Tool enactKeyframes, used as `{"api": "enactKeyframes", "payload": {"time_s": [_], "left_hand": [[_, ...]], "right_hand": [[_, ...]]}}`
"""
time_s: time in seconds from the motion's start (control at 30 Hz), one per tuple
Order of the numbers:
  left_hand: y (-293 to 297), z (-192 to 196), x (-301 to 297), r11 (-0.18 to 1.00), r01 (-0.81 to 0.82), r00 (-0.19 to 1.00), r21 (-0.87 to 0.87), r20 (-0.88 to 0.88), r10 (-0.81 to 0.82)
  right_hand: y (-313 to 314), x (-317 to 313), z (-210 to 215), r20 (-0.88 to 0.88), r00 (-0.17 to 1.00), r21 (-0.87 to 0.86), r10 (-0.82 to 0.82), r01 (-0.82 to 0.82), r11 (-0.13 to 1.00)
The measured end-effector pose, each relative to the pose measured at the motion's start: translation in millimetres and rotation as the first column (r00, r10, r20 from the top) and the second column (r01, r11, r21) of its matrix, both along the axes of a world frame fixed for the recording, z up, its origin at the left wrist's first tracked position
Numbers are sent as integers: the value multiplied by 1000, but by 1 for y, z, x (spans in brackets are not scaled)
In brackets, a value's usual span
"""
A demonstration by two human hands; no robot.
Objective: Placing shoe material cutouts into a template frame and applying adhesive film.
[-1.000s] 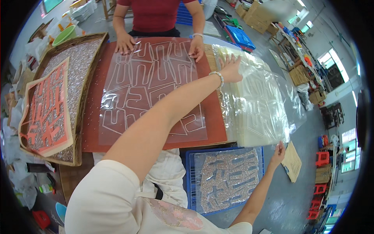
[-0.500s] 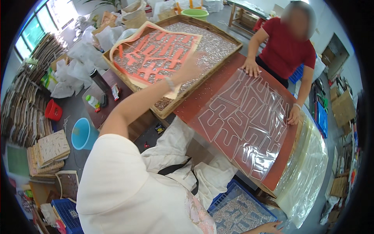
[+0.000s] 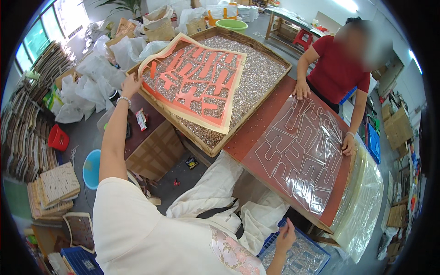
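Note:
My left hand (image 3: 131, 85) is at the left corner of a shallow wooden tray (image 3: 254, 111). Its fingers are closed at the curled left edge of a stencil sheet (image 3: 189, 98), orange-red with a cream border and cut-out shapes. The stencil lies aslant over small glittering pieces (image 3: 263, 68) that fill the tray. Low on the right, my right hand (image 3: 286, 236) hovers over a blue crate (image 3: 323, 266), fingers loosely bent and apart, nothing visible in them. A sheet with patterned shapes (image 3: 302, 254) rests on the crate.
Across the red-brown table (image 3: 256, 158), a person in a red shirt (image 3: 337, 68) rests both hands on a clear plastic sheet (image 3: 298, 151) with outlined shapes. Stacked clear sheets (image 3: 362, 206) hang over the table's right edge. A light-blue bucket (image 3: 97, 168) stands at left.
My left hand has moved from over the stencil's right side to its left edge by the tray's corner. My right hand has risen over the crate. The view has shifted slightly.

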State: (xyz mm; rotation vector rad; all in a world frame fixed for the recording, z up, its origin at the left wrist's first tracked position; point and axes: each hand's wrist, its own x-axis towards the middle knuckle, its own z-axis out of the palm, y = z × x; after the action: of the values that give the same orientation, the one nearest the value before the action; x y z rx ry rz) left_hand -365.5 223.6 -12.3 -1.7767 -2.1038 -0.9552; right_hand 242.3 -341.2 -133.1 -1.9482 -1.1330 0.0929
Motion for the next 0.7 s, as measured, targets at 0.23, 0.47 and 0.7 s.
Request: {"api": "enactKeyframes", "payload": {"time_s": [0.23,0.47,0.7], "left_hand": [[22,53,33,964,263,956,-35,142,-255],[19,181,120,777,608,791,163,-215,-573],[8,280,186,810,575,720,115,-541,-434]], "right_hand": [[89,-59,48,206,849,-51,487,-488,872],[142,-93,44,195,767,-91,612,-607,789],[147,-105,5,45,843,-123,537,-528,840]]}}
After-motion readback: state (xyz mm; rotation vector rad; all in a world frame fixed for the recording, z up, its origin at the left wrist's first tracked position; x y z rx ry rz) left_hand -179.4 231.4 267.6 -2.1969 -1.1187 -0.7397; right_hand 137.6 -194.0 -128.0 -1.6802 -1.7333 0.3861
